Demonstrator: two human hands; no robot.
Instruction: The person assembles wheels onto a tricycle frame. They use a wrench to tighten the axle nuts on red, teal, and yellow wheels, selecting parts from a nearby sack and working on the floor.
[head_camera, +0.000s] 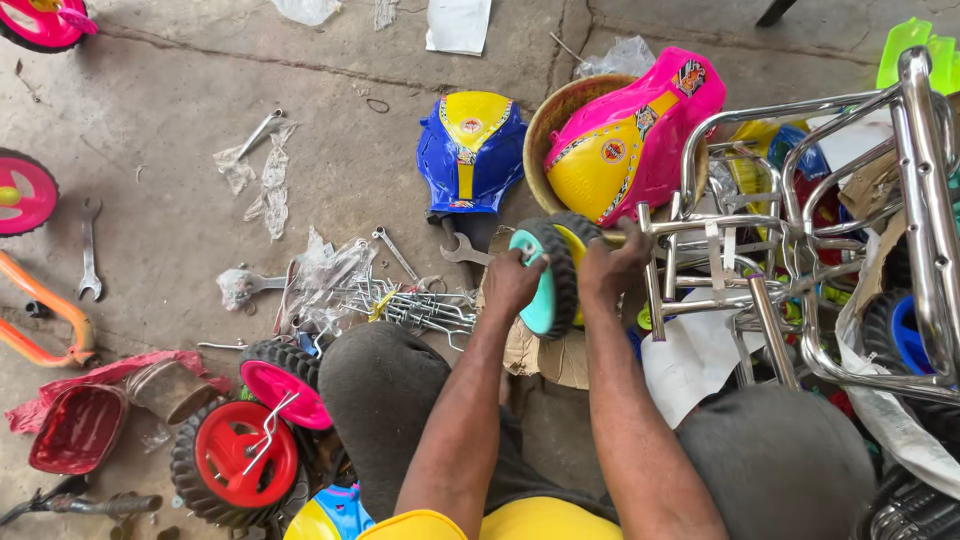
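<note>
Head view, two hands (560, 275) gripping one teal wheel (548, 275), two wrenches (90, 250) nearby

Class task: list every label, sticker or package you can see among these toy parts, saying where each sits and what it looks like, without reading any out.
Round sticker: on the pink and yellow shell, orange-rimmed.
Square sticker: same shell's top end, multicoloured.
Round sticker: on the blue and yellow shell, small, red and white.
Clear plastic bags: on the floor by the spanners, crumpled.

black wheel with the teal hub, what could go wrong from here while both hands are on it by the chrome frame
1. The left hand and right hand grip the black rubber wheel with the teal plastic hub close to the chrome tube frame; fingers could get pinched.
2. Loose metal rods and a steel spanner lie near the knee; they might get kicked.
</note>
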